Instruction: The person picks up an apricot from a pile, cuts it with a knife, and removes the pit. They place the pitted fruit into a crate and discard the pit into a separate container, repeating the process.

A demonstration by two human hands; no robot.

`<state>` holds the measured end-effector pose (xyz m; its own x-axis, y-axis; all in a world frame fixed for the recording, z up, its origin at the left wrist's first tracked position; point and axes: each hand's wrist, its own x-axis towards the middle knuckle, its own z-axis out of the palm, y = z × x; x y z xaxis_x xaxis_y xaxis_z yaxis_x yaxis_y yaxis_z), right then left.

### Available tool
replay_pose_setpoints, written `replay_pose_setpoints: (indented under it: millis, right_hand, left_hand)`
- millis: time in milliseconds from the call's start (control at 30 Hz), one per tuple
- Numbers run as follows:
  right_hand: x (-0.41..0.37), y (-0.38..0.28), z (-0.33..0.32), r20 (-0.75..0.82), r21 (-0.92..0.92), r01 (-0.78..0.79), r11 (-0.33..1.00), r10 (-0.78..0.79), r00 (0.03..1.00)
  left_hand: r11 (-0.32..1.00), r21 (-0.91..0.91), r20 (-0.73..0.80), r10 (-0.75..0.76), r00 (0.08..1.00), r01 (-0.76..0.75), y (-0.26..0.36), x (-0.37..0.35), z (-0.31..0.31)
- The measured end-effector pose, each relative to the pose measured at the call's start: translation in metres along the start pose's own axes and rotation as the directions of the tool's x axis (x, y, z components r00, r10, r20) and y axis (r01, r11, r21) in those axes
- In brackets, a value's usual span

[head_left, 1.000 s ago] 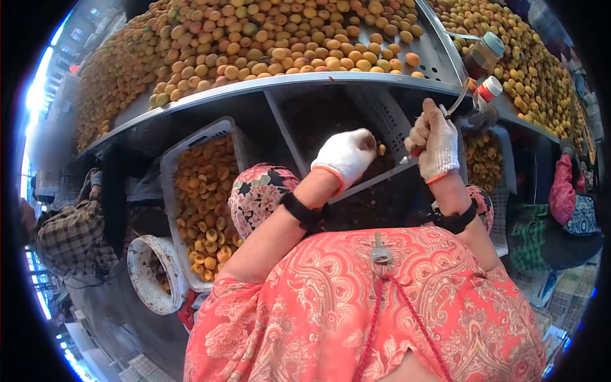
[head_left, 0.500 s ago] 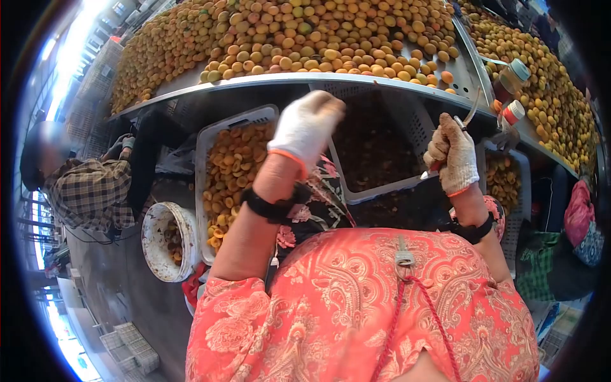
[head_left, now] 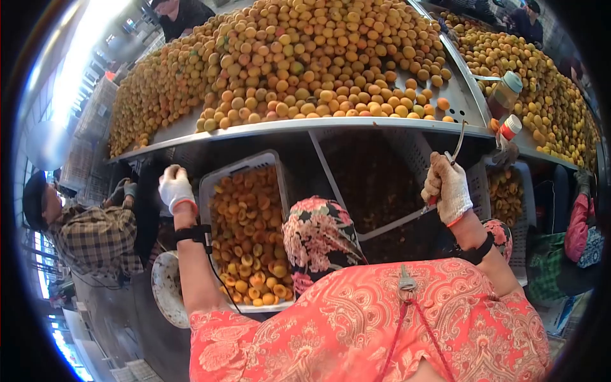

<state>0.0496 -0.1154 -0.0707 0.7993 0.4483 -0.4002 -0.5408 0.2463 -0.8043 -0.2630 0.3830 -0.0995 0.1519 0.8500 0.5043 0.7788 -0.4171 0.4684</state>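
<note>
gloves covered both of our hands. our right hand was raised just under the edge of the counter. its fingers were closed tight around the red handle of a curved knife, whose thin hooked blade rose past the counter's rim. our left hand was stretched far out to the left, well apart from the right, just beside the left wall of a white crate. its fingers were curled in, and we could not tell whether they held anything. halved apricots filled that crate, many with the cut side up. to its right, between our two hands, a second crate sat in shadow with dark contents that we could not make out. whole apricots lay heaped across the counter above. a tall bottle and a smaller bottle stood on the counter near the knife's tip. a white bucket sat on the floor below our left forearm. a co-worker in a plaid shirt was at the far left.
</note>
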Motion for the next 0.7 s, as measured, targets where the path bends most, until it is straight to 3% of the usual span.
replay_pose_setpoints:
  millis: [33,133,200,233,267,367,467,533,600,667,700]
  right_hand:
    - [0.002,0.001,0.0,-0.002,0.007,0.006,1.0,-0.006,1.0]
    - [0.012,0.012,-0.004,0.156,-0.319,0.136,0.938,-0.089,0.984]
    - [0.017,0.023,-0.002,0.208,-0.479,0.196,0.856,-0.107,0.972]
    - [0.019,0.023,-0.001,0.232,-0.55,0.15,0.822,-0.022,0.972]
    - [0.019,0.021,-0.001,0.312,-0.546,0.146,0.825,0.038,0.949]
    - [0.022,0.014,0.001,0.274,-0.596,-0.046,0.802,0.257,0.927]
    - [0.036,0.014,-0.006,0.268,-0.699,0.033,0.715,0.219,0.938]
    - [0.043,0.013,-0.01,0.27,-0.736,0.073,0.673,0.192,0.944]
    - [0.049,0.013,-0.013,0.302,-0.819,0.205,0.537,0.099,0.948]
    - [0.052,0.014,-0.013,0.297,-0.824,0.194,0.533,0.114,0.948]
    - [0.052,0.015,-0.014,0.294,-0.828,0.186,0.529,0.129,0.947]
  left_hand:
    - [0.998,-0.04,-0.026,0.047,0.999,-0.048,0.024,0.007,-0.01]
    - [0.936,-0.291,-0.046,0.193,0.98,-0.198,0.073,0.041,0.004]
    - [0.926,-0.245,-0.019,0.291,0.956,-0.287,0.1,0.057,0.028]
    - [0.93,-0.221,0.045,0.311,0.949,-0.294,0.124,0.055,0.035]
    - [0.932,-0.198,0.107,0.328,0.939,-0.303,0.144,0.057,0.041]
    - [0.926,-0.074,0.26,0.377,0.889,-0.371,0.164,0.067,0.091]
    - [0.911,-0.007,0.408,0.379,0.831,-0.413,0.176,0.074,0.135]
    - [0.903,-0.342,0.454,0.4,0.796,-0.259,0.191,0.069,0.148]
    - [0.891,-0.373,0.429,0.414,0.803,-0.26,0.202,0.068,0.164]
    - [0.856,-0.412,0.369,0.47,0.802,-0.312,0.209,0.074,0.181]
    - [0.877,-0.334,0.36,0.458,0.813,-0.346,0.214,0.076,0.183]
